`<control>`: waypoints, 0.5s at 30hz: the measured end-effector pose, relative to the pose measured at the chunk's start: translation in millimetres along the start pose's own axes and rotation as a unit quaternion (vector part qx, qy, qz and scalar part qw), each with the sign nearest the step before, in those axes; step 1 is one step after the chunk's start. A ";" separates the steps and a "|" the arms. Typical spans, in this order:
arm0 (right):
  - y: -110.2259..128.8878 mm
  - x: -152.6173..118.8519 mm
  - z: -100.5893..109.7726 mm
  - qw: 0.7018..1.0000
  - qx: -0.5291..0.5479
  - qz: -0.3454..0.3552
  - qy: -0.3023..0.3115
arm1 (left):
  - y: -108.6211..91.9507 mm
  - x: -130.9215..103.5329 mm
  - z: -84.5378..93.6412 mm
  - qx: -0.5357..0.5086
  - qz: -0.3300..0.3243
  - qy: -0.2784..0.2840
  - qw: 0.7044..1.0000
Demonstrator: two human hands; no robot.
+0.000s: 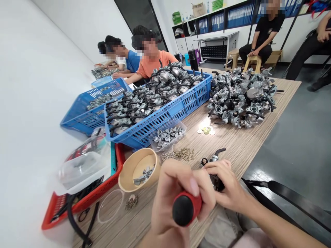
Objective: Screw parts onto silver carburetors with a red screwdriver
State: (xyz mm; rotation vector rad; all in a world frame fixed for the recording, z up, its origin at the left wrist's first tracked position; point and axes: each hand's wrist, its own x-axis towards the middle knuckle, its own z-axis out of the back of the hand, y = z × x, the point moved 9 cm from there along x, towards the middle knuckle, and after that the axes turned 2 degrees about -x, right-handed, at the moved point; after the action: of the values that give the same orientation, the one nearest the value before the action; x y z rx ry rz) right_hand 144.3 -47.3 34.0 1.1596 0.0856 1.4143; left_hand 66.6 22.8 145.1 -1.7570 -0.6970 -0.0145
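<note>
My left hand (184, 193), closed, grips a red screwdriver (183, 208) by its handle; the black end faces the camera and the shaft is hidden. Just right of it, my right hand (224, 182) curls its fingers round a metal carburetor (215, 157) with a short black hose, low over the table's near edge. Much of that part is hidden behind both hands. Small brass screws (184, 154) lie loose beyond my left hand, beside a clear tray of small metal fittings (168, 136).
A heap of carburetors (240, 96) stands at the table's (279, 100) far right. A loaded blue crate (165, 115), round yellowish tub (139, 168) and red basket (85, 203) line the left. Flat discs (206, 130) lie mid-table. Several people sit beyond.
</note>
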 end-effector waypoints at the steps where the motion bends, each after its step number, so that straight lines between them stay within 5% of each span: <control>1: 1.4 0.1 0.5 1.000 -0.002 0.003 -0.002 | -2.6 0.0 -2.4 0.002 -0.024 0.008 1.000; 3: 4.0 0.4 1.1 1.000 -0.010 0.008 -0.005 | -7.0 0.4 -10.5 0.019 -0.070 0.036 0.997; 6: 4.2 -1.7 1.8 1.000 -0.019 0.006 -0.016 | 4.4 -1.4 -21.8 0.029 -0.048 0.075 0.996; 15: -15.8 -22.3 -7.3 0.999 -0.025 0.005 -0.028 | 36.3 -14.6 -19.9 0.037 0.033 0.051 0.997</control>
State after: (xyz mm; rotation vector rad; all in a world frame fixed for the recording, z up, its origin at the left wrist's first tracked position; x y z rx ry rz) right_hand 145.1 -56.6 7.3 1.1600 0.0050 1.3834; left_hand 78.0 -6.3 114.2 -1.6956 -0.5585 -0.0341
